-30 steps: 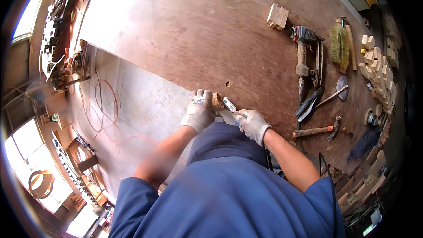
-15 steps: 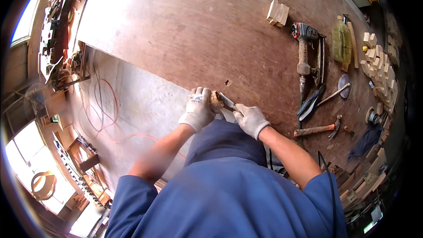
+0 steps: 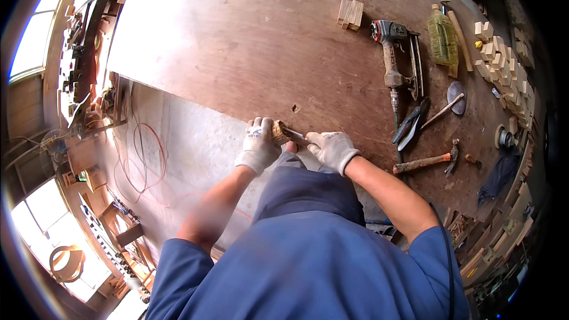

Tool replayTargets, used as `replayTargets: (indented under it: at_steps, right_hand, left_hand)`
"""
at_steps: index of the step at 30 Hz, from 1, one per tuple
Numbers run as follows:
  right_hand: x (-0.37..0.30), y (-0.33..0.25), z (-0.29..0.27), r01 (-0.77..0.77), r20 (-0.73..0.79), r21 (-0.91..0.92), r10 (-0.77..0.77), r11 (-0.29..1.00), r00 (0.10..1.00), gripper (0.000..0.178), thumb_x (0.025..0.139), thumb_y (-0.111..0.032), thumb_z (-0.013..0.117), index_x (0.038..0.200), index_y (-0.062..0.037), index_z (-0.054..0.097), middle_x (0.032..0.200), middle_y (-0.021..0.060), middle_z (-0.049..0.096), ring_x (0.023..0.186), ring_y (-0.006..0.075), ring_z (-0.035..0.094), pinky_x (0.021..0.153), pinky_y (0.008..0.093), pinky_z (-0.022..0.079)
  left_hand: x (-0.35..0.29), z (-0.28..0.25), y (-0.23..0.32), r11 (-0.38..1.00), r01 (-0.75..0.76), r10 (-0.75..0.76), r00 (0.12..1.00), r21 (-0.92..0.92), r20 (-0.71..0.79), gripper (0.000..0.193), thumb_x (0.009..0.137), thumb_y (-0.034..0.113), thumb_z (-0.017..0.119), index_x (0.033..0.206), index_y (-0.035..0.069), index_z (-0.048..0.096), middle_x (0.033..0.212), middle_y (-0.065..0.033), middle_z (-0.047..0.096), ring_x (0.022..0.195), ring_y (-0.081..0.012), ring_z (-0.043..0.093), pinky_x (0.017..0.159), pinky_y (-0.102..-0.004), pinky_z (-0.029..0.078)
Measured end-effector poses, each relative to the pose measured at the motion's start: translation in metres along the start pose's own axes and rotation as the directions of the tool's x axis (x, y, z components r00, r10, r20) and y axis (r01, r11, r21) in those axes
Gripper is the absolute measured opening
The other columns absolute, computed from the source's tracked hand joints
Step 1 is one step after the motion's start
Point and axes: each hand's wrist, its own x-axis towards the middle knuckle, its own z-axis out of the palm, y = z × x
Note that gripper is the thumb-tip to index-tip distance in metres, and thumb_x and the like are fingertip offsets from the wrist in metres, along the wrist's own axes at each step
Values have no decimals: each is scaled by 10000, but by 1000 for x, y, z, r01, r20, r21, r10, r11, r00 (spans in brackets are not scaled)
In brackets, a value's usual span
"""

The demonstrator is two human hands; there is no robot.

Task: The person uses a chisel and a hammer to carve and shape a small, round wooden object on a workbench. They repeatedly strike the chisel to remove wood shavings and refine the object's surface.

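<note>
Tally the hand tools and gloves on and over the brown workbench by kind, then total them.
Nail gun: 1
Hammer: 1
Trowel: 1
White gloves, left hand and right hand: 2
Total: 5

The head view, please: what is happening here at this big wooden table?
A person in a blue shirt works at the edge of a brown workbench. The gloved left hand grips a small wooden piece. The gloved right hand holds a thin metal tool against it. A nail gun, a hammer and wooden blocks lie untouched further away.
</note>
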Motion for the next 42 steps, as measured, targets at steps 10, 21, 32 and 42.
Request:
replayTargets:
  at_steps: [10, 21, 32, 42]
  right_hand:
    - [4, -7, -3, -410, 342, 615, 241, 673, 908, 308, 1017, -259, 656, 1218, -44, 746, 904, 150, 755, 815, 236, 703, 789, 387, 554]
    - [24, 2, -23, -113, 175, 108, 93, 988, 980, 316, 1002, -339, 591, 1177, -125, 744, 1017, 202, 765, 1023, 419, 719, 904, 534, 548]
    - [30, -11, -33, -122, 279, 195, 64, 973, 958, 250, 956, -279, 612, 1053, -145, 799, 1001, 136, 795, 978, 341, 752, 890, 466, 568]
    - [12, -44, -21, -14, 144, -152, 36, 988, 989, 283, 968, -351, 657, 1079, -105, 741, 978, 175, 782, 974, 375, 753, 868, 492, 576]
  left_hand:
    - [2, -13, 12, 999, 52, -52, 998, -14, 37, 451, 718, 96, 783, 1121, 42, 588, 1130, -229, 626, 1098, -463, 581, 953, -532, 508]
    - [6, -15, 10, 999, 39, -38, 997, -17, 69, 453, 706, 81, 766, 1121, 38, 590, 1139, -230, 628, 1115, -462, 574, 956, -525, 508]
    - [3, -4, 0, 1000, 18, -20, 997, 21, 74, 472, 765, 185, 810, 1156, 36, 594, 1169, -221, 633, 1144, -448, 571, 993, -519, 490]
    - [-16, 5, 2, 987, -57, 24, 977, -152, -211, 524, 699, 182, 882, 1155, 99, 638, 1086, -155, 642, 1070, -415, 584, 931, -519, 504]
